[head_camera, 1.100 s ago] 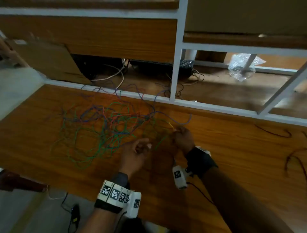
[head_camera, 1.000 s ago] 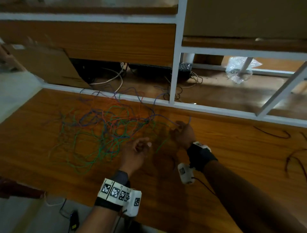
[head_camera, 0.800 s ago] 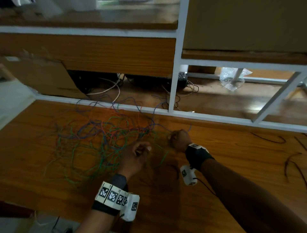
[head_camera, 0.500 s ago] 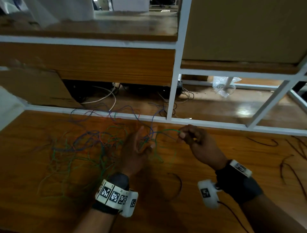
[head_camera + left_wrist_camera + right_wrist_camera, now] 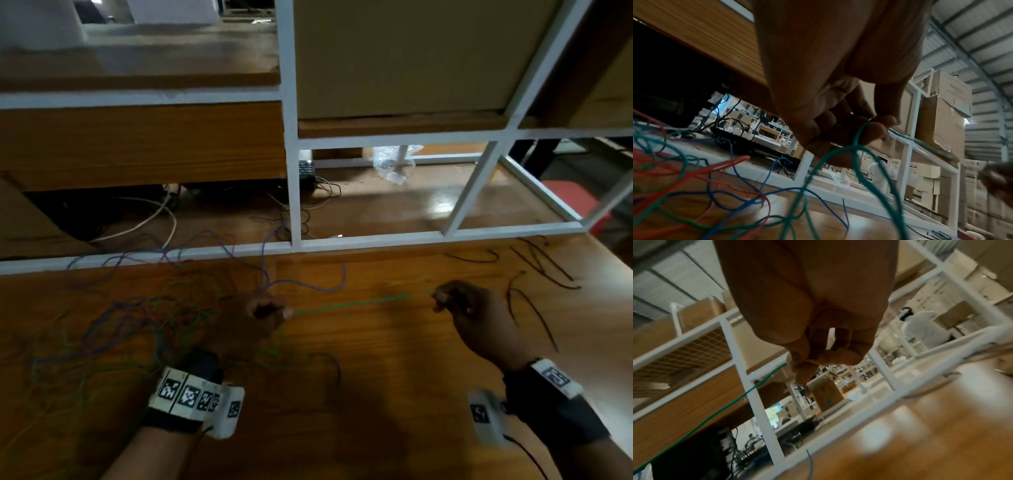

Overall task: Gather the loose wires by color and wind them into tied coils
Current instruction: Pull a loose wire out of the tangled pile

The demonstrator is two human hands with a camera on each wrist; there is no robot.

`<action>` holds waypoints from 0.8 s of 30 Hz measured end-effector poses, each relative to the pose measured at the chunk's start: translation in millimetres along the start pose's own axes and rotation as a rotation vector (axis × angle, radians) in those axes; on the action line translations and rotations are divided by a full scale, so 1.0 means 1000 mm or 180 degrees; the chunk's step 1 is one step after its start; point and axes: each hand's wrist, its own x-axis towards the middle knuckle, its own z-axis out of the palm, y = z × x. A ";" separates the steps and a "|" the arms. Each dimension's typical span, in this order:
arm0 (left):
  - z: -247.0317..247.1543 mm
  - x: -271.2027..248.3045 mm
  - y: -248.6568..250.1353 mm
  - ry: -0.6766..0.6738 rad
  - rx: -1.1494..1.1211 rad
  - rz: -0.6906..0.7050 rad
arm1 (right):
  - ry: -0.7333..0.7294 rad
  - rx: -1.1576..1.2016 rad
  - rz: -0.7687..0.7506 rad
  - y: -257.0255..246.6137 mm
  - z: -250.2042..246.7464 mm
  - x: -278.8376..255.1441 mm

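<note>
We hold a thin green wire [image 5: 356,303] stretched in a nearly straight line above the wooden tabletop [image 5: 394,394], one hand at each end of the span. Our left hand [image 5: 255,320] is curled into a loose fist just right of the tangled heap of green, blue and orange wires [image 5: 130,329], and the left wrist view shows the green strand passing over the fingertips [image 5: 869,133] and pinched there under the thumb, with more green loops hanging below the hand. Our right hand [image 5: 476,315] is well apart to the right, its fingers bent inward; in the right wrist view the thumb and forefinger are pressed together on the wire's end, which enters the pinch from the left. The heap lies on the left part of the tabletop, some blue strands of it trailing over the white metal rail [image 5: 411,238] at the table's far edge. A single blue wire [image 5: 308,286] curves across the wood between our hands, behind the green one. Several dark loose wires [image 5: 534,274] lie scattered on the table's right side, beyond our right hand. Behind the rail, white cables [image 5: 144,222] lie on a lower shelf, and crumpled clear plastic wrap [image 5: 394,164] sits further back.
</note>
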 end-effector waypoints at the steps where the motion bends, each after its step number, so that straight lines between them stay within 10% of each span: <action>1: -0.001 -0.001 0.000 0.0001 0.0093 0.0012 | -0.0140 -0.0144 0.0097 0.010 0.005 -0.008; 7: 0.037 0.005 0.039 0.0001 0.0661 0.0527 | -0.0786 -0.1320 0.0026 -0.018 0.036 -0.023; 12: 0.057 0.013 0.067 -0.0027 0.0793 0.1026 | -0.1009 -0.0090 -0.0854 -0.092 0.066 -0.009; 24: -0.023 -0.015 0.005 -0.0003 0.0092 -0.0038 | -0.0001 0.0269 -0.0208 -0.061 -0.013 -0.003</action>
